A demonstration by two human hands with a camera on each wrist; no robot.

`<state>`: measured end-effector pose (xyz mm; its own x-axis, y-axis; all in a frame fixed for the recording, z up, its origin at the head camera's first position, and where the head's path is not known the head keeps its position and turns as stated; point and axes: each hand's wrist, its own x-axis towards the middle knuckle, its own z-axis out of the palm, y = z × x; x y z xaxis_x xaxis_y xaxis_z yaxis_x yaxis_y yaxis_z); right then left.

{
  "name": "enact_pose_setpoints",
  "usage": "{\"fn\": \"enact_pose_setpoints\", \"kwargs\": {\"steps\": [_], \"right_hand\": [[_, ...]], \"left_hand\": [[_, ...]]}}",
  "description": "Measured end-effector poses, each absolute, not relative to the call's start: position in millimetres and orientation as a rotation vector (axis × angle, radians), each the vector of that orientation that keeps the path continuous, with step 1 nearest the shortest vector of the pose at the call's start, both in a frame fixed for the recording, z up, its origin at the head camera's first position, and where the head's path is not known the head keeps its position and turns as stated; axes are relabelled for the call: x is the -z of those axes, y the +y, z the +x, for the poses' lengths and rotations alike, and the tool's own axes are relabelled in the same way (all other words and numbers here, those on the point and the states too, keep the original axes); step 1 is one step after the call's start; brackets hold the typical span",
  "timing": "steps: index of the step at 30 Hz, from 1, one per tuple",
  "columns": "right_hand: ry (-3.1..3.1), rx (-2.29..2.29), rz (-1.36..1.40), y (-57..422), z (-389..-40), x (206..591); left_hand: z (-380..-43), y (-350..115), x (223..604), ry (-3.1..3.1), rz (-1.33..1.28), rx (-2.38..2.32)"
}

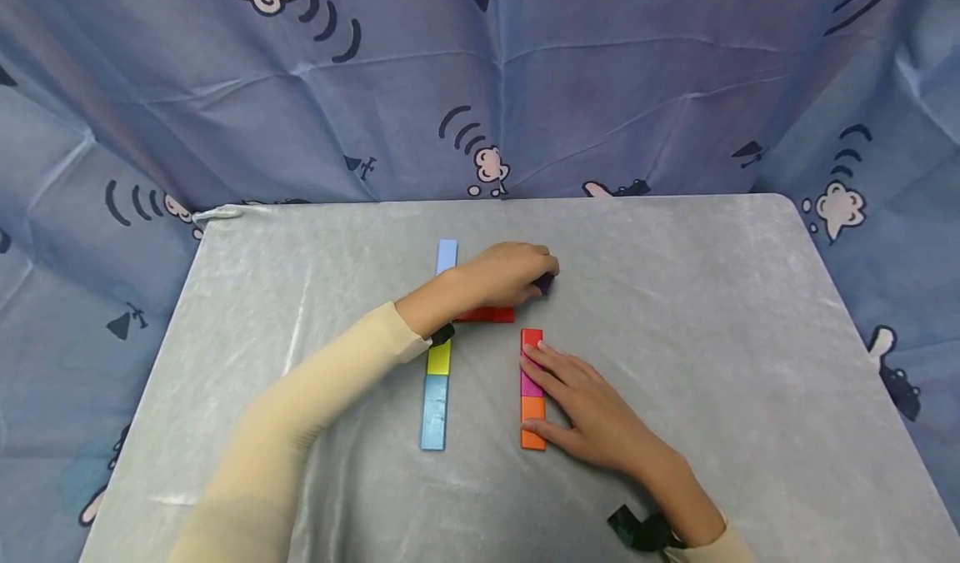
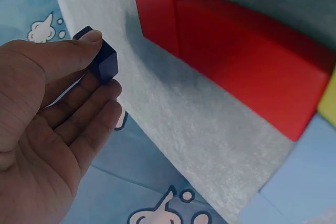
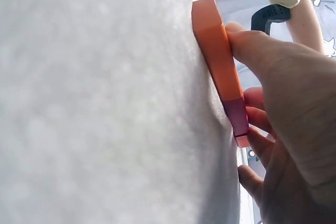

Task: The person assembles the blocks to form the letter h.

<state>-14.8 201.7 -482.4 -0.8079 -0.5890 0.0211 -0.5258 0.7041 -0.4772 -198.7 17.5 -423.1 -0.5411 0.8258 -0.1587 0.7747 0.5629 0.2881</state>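
My left hand [image 1: 504,275] pinches a small dark purple block [image 2: 106,62] between thumb and fingers, held off the end of a row of two red blocks [image 2: 236,51]. That row meets a column of a periwinkle block [image 1: 447,255], a yellow block [image 1: 439,358] and a light blue block [image 1: 434,413]; my left forearm hides part of this column. My right hand [image 1: 600,417] lies along a second column, its extended fingers and thumb touching the side and top. This column has a red-pink block [image 1: 532,338], a magenta block [image 1: 532,385] and an orange block [image 1: 533,421].
A grey cloth covers the table [image 1: 735,321]. Behind and beside it hangs a blue patterned curtain [image 1: 615,88]. Dark bands with camera mounts [image 1: 641,530] sit at both wrists. Table surface lies between the two columns.
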Motion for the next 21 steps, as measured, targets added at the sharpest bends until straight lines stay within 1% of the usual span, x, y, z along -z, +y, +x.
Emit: {"fn": "enact_pose_setpoints", "kwargs": {"steps": [11, 21], "right_hand": [[2.764, 0.725, -0.909, 199.4, -14.9, 484.3], [2.808, 0.737, -0.955, 200.1, -15.6, 486.2]], "left_hand": [[-178.8, 7.0, 429.3, 2.48, 1.368, -0.262], [-168.9, 2.1, 434.4, 2.47, 1.362, -0.236]]}}
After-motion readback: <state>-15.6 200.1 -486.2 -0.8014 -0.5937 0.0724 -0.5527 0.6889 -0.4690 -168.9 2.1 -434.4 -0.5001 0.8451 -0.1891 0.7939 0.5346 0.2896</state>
